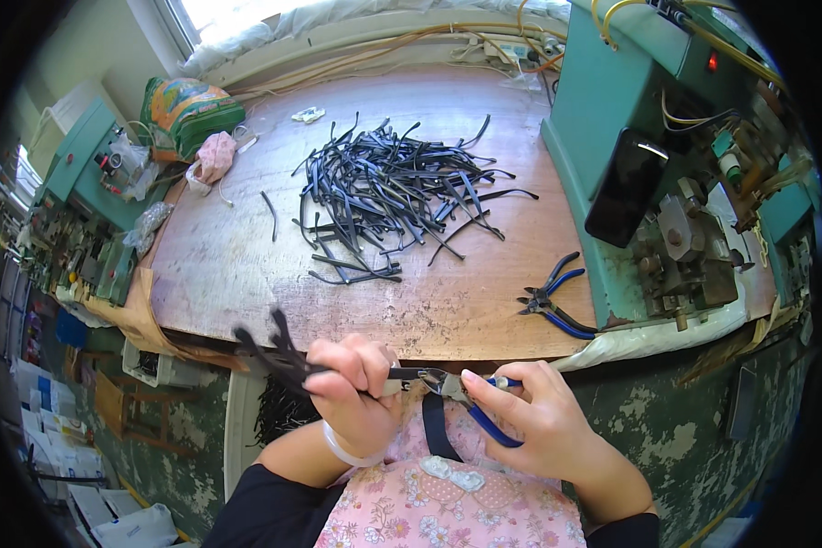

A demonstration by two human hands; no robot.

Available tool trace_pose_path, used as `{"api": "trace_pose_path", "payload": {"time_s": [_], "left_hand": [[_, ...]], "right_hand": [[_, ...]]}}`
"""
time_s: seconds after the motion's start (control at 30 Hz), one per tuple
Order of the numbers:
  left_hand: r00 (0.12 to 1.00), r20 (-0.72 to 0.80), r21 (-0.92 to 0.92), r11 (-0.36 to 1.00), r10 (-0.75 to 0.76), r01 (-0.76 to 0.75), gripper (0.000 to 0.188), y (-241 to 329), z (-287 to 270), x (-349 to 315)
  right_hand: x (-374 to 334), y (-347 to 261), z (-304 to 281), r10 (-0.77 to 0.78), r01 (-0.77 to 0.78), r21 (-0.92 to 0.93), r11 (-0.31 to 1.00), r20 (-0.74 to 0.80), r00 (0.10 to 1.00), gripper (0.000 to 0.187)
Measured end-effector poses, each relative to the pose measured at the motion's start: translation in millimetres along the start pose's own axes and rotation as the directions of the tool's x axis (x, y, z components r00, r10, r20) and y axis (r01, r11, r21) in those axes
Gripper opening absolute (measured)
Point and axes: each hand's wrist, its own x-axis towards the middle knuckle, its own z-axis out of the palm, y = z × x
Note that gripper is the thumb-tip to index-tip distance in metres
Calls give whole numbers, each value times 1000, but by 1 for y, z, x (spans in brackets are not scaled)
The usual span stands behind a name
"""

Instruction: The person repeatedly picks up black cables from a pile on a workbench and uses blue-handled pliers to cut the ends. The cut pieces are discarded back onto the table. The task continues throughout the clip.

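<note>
My left hand (358, 391) is closed round several black eyeglass temples (281, 354), whose curved ends stick out to the left and blur a little. One dark end reaches right from my fingers to the jaws of the blue-handled cutting pliers (493, 426). My right hand (550, 420) grips those pliers by the handles, just in front of the bench edge; I cannot tell if the jaws touch the temple. A large heap of black temples (384, 187) lies on the wooden bench, with a single temple (269, 216) apart to its left.
Another pair of blue-handled cutters (550, 297) lies open at the bench's right front. Beside it stands a green machine (603, 100) with a black phone (627, 187) on its side. A second green machine (91, 164) and a patterned bag (187, 114) are left. Below, a bin (237, 429) holds dark pieces.
</note>
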Motion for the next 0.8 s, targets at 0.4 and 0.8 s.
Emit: {"api": "trace_pose_path", "payload": {"time_s": [0.4, 0.8], "left_hand": [[981, -25, -182, 966, -193, 185, 47, 6, -7, 7], [807, 509, 850, 28, -300, -526, 30, -35, -112, 84]], "right_hand": [[-6, 3, 11, 26, -25, -48, 999, 17, 1000, 62], [-18, 14, 14, 133, -134, 237, 962, 20, 991, 64]]}}
